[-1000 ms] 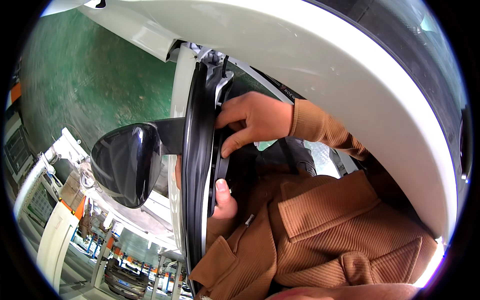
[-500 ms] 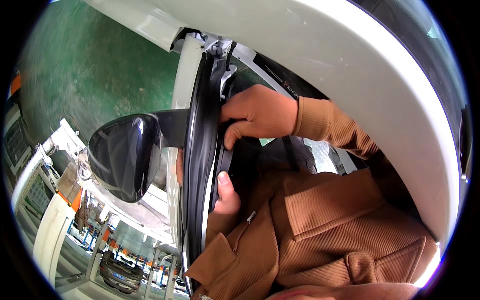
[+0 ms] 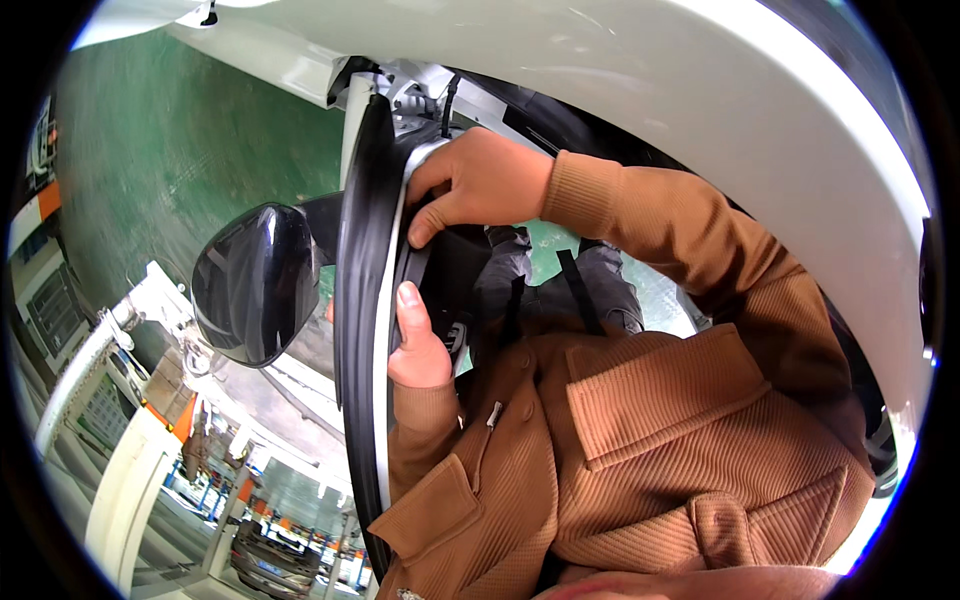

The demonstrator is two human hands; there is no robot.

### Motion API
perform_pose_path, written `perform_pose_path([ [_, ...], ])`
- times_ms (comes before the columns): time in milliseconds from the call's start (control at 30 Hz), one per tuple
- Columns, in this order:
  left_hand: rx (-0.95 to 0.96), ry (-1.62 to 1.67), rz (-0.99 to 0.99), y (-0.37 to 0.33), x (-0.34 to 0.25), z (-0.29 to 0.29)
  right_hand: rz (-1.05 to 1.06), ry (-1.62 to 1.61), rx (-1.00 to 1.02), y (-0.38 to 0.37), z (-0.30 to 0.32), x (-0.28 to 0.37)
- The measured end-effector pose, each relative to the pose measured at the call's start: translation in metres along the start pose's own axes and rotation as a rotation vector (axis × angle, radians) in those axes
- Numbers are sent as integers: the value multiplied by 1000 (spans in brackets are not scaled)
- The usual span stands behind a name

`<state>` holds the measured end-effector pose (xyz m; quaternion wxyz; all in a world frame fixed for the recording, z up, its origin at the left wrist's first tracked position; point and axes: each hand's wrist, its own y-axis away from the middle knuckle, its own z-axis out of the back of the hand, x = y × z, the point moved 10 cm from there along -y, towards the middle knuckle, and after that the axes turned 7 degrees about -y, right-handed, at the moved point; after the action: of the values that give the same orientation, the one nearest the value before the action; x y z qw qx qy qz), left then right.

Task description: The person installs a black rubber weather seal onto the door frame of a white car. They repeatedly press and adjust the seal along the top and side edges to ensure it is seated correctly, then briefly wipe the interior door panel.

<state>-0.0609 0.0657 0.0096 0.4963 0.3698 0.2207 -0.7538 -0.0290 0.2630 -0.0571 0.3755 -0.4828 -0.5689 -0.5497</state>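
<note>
Head view | dark trim strip [image 3: 408,265]: along the car door's [image 3: 363,250] inner edge, between both thumbs | left hand [image 3: 420,350]: straddles that edge, thumb inside, fingertips outside, likely to brace it | right hand [image 3: 490,180]: narrow, at the strip, perhaps for control; cannot tell if gripping

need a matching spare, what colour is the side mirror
The side mirror is glossy black, showing best in the head view.

You are in what looks like a car workshop: a white car body [image 3: 650,90] curves past at one o'clock, a door [image 3: 362,300] with a wing mirror [image 3: 255,290] stands at nine. Green floor [image 3: 220,130] lies at ten, another, dark car [image 3: 272,563] at seven.
</note>
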Motion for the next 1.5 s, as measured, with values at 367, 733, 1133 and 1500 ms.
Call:
perform_pose_path([
  [367,94,223,-44,-11,-20,-15,200,-324,-691,72,-9,-48],
  [733,52,127,-199,-18,-16,-10,422,-546,-1184,83,-11,-62],
  [1133,26,112,-256,-17,-27,-6,547,-776,-1119,76,-15,-39],
  [1500,50,240,-178,-32,-2,-12,506,-408,-1287,68,-13,-21],
])
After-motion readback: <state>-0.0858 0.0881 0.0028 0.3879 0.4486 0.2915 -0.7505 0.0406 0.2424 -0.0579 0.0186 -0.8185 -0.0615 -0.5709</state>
